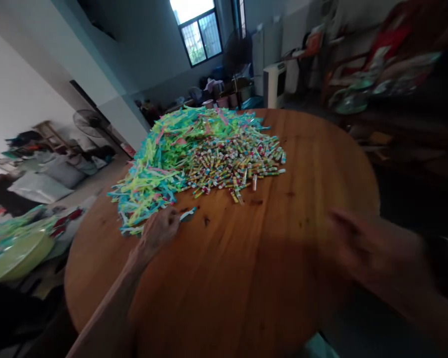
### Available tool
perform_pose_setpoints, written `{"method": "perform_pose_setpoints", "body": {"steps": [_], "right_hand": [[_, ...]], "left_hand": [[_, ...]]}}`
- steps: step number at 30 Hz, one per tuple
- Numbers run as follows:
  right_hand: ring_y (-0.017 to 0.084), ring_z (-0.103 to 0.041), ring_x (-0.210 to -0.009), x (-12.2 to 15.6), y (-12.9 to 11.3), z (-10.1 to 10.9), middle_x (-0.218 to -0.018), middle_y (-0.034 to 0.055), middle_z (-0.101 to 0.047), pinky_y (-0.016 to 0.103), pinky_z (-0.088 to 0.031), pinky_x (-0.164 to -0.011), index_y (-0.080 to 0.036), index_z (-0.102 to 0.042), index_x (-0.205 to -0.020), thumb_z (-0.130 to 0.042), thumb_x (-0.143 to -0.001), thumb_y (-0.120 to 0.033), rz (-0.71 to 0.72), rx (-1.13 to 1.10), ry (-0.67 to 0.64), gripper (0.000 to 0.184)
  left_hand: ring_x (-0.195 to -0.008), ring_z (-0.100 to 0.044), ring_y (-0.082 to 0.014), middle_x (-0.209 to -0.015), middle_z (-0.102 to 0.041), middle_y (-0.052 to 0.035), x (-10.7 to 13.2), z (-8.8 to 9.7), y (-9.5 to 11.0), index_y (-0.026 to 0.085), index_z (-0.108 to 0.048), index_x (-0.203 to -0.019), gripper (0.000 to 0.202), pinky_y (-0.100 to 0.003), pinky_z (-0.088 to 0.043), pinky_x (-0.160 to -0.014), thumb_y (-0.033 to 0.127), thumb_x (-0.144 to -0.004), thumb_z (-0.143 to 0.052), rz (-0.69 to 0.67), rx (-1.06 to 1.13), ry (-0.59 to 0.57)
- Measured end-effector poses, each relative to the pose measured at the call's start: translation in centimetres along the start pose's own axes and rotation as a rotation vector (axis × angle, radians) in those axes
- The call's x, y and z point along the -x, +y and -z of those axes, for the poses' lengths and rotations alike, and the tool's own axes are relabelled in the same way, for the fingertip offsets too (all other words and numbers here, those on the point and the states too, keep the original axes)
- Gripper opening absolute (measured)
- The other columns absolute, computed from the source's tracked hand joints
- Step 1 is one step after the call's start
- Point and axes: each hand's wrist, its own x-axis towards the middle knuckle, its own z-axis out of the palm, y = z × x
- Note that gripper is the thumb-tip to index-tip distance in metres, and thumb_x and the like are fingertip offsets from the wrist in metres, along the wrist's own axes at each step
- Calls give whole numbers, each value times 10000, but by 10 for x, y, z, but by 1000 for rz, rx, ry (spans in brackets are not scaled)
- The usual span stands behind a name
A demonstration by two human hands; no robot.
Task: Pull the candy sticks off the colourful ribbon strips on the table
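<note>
Strip [188,214], pale blue and thin, is lying flat on the round wooden table [246,278] at the near edge of the strip pile, and the left hand [159,231] is pinching its near end between closed fingertips. The left forearm is extending from the near-left edge of the table toward that point. The pile of strips [160,164], green, yellow, blue and pink, is covering the far-left part of the table and is reaching almost to the left hand. A heap of small capped tubes [235,159] is lying just beside that pile, toward the far centre. The right hand [362,243] is hovering over the right edge of the table, well apart from both heaps; motion blur is hiding its fingers, so its degree of opening cannot be determined. A green basin [15,253] is sitting off the left edge of the table.
</note>
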Motion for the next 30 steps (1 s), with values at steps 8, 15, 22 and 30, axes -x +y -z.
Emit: {"method": "perform_pose_setpoints", "body": {"steps": [8, 15, 22, 30], "right_hand": [[258, -610, -903, -109, -20, -114, -1112, 185, -619, 325, -431, -682, -114, -594, -1197, -431, -958, -249, 63, 907, -197, 319], [254, -578, -952, -106, -8, -113, -1129, 164, -599, 341, -419, -758, -125, -626, -1194, -442, -931, -147, 291, 1066, -381, 322], [251, -512, -993, -90, -25, -101, -1091, 136, -583, 357, -392, -828, -189, -641, -1222, -411, -1013, -286, 411, 1019, -411, 325], [279, -453, -1133, -98, -28, -121, -1220, 163, -525, 393, -385, -931, -143, -670, -1077, -482, -932, -133, 429, 958, -321, 238]], "left_hand": [[-1080, -575, -324, -1139, -596, -169, 6, -16, 15, 158, -562, -1112, 343, -449, -488, -905, 432, -907, -537, -190, -60, 63], [-922, -584, -240, -960, -605, -85, 1, -18, 7, 187, -560, -906, 100, -364, -484, -826, 171, -868, -469, -291, 32, -10], [-1074, -563, -229, -1127, -601, -100, 23, -8, 31, 175, -553, -1150, 323, -362, -467, -937, 100, -843, -487, -593, 266, -64], [-964, -584, -244, -1004, -621, -91, 14, -9, 42, 187, -649, -1012, 179, -376, -481, -859, 247, -904, -519, -493, 65, -146]]}}
